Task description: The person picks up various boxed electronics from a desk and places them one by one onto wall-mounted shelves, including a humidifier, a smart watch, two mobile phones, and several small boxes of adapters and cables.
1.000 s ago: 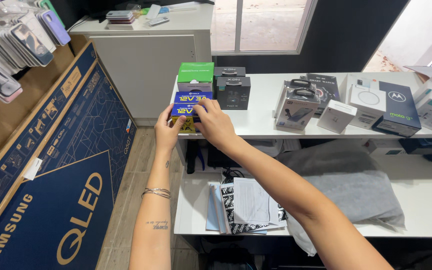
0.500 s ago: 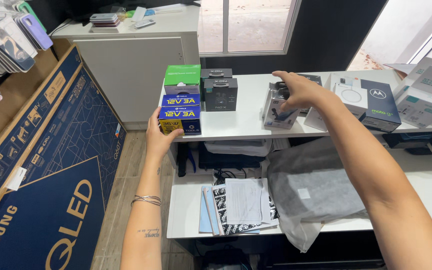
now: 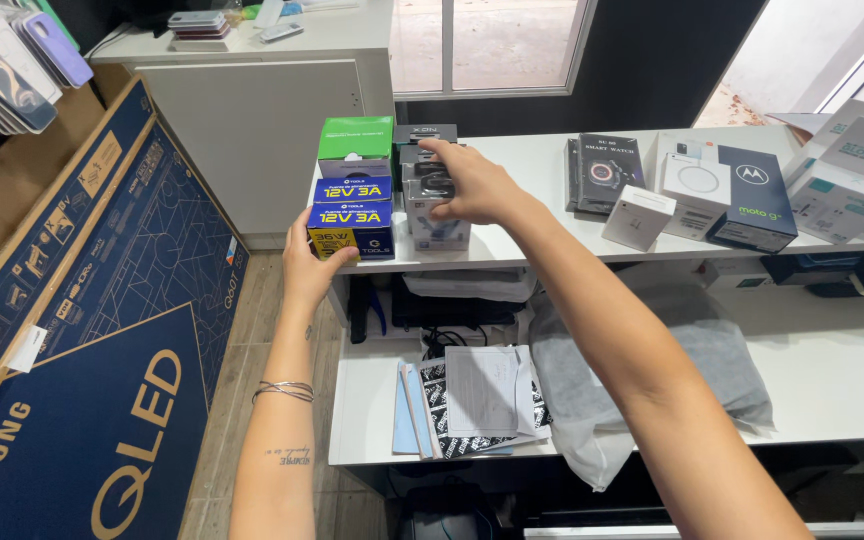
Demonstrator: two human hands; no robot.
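My left hand [image 3: 310, 268] cups the front of the lowest of two stacked blue-and-yellow boxes [image 3: 352, 215] at the left end of the white table top [image 3: 532, 250]. A green box [image 3: 355, 145] sits on top of that stack. My right hand [image 3: 472, 185] grips the top of a grey product box [image 3: 439, 222] standing upright just right of the blue stack. A dark box [image 3: 427, 133] stands behind it, partly hidden by my fingers.
Further right on the table lie a black watch box [image 3: 607, 170], white boxes [image 3: 697, 180] and a dark blue box [image 3: 757, 200]. A large flat blue carton [image 3: 102, 380] leans at the left. The lower shelf holds papers [image 3: 482, 395] and a grey bag [image 3: 652, 380].
My right hand left the blue stack, reached right to a grey box mid-table, and now holds it beside the stack. My left hand stayed on the blue boxes.
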